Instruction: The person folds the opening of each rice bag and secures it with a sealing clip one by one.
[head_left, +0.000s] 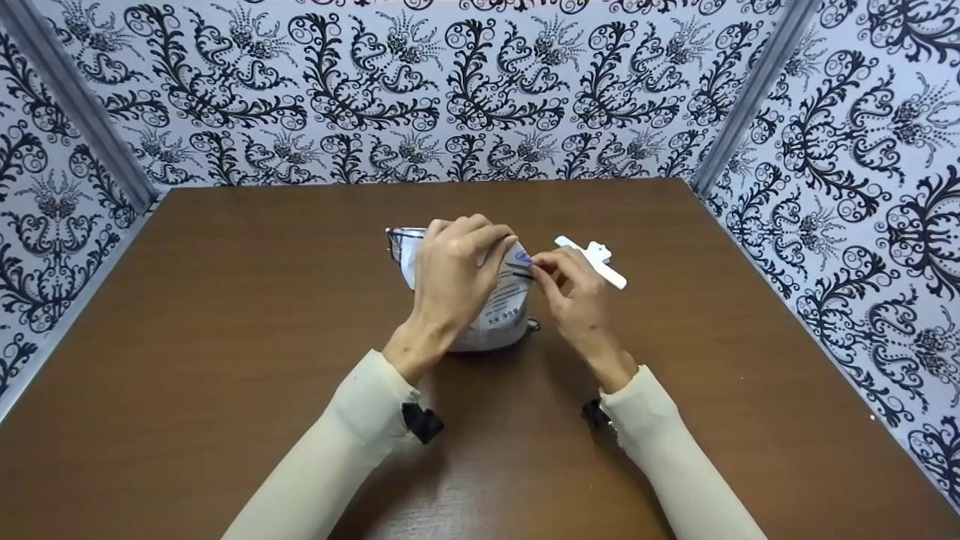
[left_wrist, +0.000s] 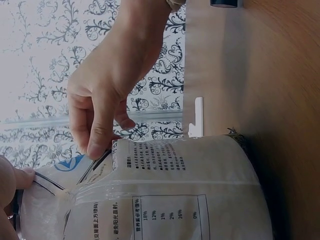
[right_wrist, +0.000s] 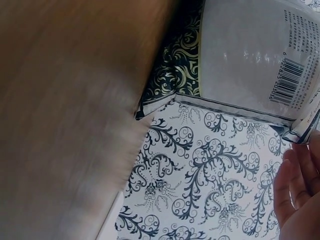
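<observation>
Editor: What fills the frame?
Photographer: Walls (head_left: 405,97) papered in black-and-white scrollwork, closing in a brown table (head_left: 225,315).

Editor: And the subject?
Photographer: A pale printed bag (head_left: 491,330) of what its label says is rice, standing on the table between a person's two hands.

Editor: How are they holding it?
Photographer: The left hand (head_left: 454,270) grips the upper edge between thumb and fingers, part of that hold hidden behind its own back. The right hand (head_left: 577,296) pinches a top corner, thumb against fingertips, a narrow grip.

Editor: Anything smaller?
Photographer: A white clip (head_left: 598,260) with a long straight bar, lying on the table just beyond the right hand, held by neither.

Editor: How far along is it?
Photographer: Partway, by my reading. The bag's top is creased and gathered at the fingers, with its blue logo (left_wrist: 69,163) by the bend, but the fold looks uneven and unsettled. The clip is not on the bag. Whether the mouth beneath is open or sealed, I cannot tell.
</observation>
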